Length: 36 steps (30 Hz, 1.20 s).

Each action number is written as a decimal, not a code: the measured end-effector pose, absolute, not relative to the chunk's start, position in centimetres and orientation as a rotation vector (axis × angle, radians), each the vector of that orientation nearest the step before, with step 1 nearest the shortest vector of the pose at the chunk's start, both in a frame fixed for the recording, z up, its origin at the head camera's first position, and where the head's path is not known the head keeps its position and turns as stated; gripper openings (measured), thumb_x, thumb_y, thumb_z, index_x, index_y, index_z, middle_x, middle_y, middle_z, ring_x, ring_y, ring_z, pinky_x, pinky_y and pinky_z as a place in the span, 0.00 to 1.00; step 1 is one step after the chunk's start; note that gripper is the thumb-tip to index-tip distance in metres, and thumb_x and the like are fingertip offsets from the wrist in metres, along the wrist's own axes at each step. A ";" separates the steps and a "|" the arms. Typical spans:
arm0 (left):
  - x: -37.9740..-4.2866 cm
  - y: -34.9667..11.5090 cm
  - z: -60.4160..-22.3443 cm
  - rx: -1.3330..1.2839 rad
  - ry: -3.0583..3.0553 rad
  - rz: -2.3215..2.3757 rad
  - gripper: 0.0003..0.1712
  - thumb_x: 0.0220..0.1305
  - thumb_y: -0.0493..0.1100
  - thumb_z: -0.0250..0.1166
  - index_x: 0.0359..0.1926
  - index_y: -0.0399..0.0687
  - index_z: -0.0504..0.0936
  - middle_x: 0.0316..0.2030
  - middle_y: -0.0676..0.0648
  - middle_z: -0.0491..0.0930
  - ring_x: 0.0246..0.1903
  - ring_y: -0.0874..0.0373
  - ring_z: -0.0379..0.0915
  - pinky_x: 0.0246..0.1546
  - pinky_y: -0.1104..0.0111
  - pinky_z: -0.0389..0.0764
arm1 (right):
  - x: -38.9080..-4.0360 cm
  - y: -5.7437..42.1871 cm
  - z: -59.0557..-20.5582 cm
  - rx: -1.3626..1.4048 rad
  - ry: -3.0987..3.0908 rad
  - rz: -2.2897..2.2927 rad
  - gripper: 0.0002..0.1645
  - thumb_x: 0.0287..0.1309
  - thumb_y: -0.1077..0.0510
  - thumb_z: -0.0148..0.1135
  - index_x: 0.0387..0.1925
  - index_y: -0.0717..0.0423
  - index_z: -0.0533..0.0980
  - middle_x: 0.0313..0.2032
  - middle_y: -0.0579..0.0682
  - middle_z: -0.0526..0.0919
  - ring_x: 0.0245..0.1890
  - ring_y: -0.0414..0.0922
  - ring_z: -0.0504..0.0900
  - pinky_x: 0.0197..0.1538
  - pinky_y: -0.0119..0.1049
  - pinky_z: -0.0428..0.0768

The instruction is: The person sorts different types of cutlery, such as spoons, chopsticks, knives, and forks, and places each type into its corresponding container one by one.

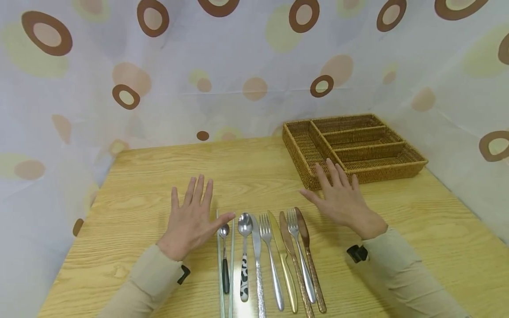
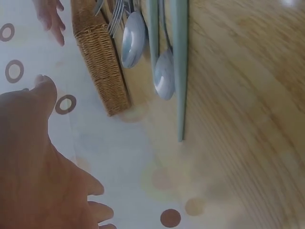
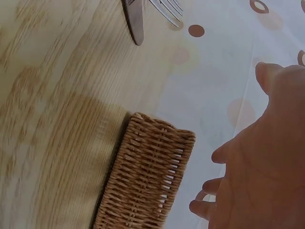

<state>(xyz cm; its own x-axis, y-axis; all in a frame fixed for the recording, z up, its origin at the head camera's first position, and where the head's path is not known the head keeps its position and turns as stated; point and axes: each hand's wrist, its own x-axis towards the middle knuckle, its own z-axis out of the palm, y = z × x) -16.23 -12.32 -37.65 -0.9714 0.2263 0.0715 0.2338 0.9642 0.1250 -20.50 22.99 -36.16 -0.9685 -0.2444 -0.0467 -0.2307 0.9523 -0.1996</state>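
My left hand [image 1: 191, 223] is held with spread fingers to the left of a row of cutlery, its thumb near the tops of two pale green chopsticks [image 1: 232, 265]. Between these lies a small black-handled spoon [image 1: 225, 274]. Rightward follow a larger spoon [image 1: 245, 225] with a black-and-white handle, a silver knife [image 1: 257, 247], a fork [image 1: 265, 229], a gold knife [image 1: 284, 260], a brown knife [image 1: 288, 236], another fork [image 1: 293, 225] and another brown knife [image 1: 305, 234]. Fingers spread and holding nothing, my right hand [image 1: 343, 203] overlaps the wicker tray's near corner in the head view; contact is unclear.
The wicker tray [image 1: 385, 175], divided into several compartments, sits at the back right of the wooden table [image 1: 159, 172]. A patterned white cloth [image 1: 238, 53] hangs behind and along the sides.
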 end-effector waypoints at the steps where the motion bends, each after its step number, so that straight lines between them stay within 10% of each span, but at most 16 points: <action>1: -16.3 -12.2 -37.5 -0.364 -3.060 -0.210 0.60 0.63 0.82 0.38 0.78 0.42 0.44 0.78 0.38 0.38 0.79 0.42 0.31 0.71 0.34 0.35 | -20.6 23.2 -36.1 -0.364 3.034 -0.296 0.56 0.66 0.21 0.30 0.78 0.50 0.32 0.78 0.61 0.27 0.77 0.68 0.33 0.68 0.76 0.34; 14: -18.7 -7.3 -35.2 -0.540 -3.126 -0.456 0.47 0.74 0.69 0.38 0.77 0.39 0.47 0.74 0.32 0.54 0.73 0.35 0.53 0.69 0.41 0.61 | -22.4 29.6 -34.5 -0.169 2.983 -0.315 0.56 0.68 0.23 0.22 0.77 0.62 0.36 0.75 0.72 0.32 0.72 0.77 0.37 0.64 0.79 0.40; 22: -21.0 -3.0 -34.4 -0.645 -3.086 -0.729 0.37 0.78 0.58 0.45 0.71 0.31 0.60 0.54 0.36 0.81 0.51 0.47 0.81 0.57 0.55 0.79 | -23.8 34.4 -33.2 -0.083 2.948 -0.313 0.57 0.71 0.28 0.17 0.73 0.76 0.43 0.70 0.83 0.39 0.67 0.82 0.41 0.63 0.79 0.47; 26: -21.8 -1.1 -34.0 -0.735 -3.049 -0.764 0.31 0.79 0.52 0.47 0.69 0.32 0.64 0.33 0.43 0.84 0.29 0.56 0.80 0.42 0.62 0.83 | -24.9 37.0 -33.1 -0.024 2.911 -0.302 0.59 0.70 0.28 0.13 0.69 0.83 0.42 0.67 0.87 0.39 0.65 0.83 0.40 0.64 0.78 0.46; 36: -23.5 3.4 -33.5 -0.909 -2.898 -0.634 0.18 0.76 0.44 0.54 0.60 0.42 0.79 0.55 0.44 0.83 0.55 0.52 0.80 0.57 0.63 0.79 | -26.6 42.7 -34.2 0.285 2.930 -0.340 0.60 0.70 0.30 0.16 0.66 0.89 0.39 0.62 0.90 0.39 0.62 0.84 0.43 0.59 0.80 0.52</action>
<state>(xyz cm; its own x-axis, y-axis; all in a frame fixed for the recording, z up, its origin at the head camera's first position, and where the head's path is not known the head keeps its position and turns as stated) -23.53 3.42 -33.50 -0.8276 0.5391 0.1563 0.5551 0.7449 0.3702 -26.59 42.70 -34.21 -0.9658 0.1683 -0.1971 0.2089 0.9556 -0.2079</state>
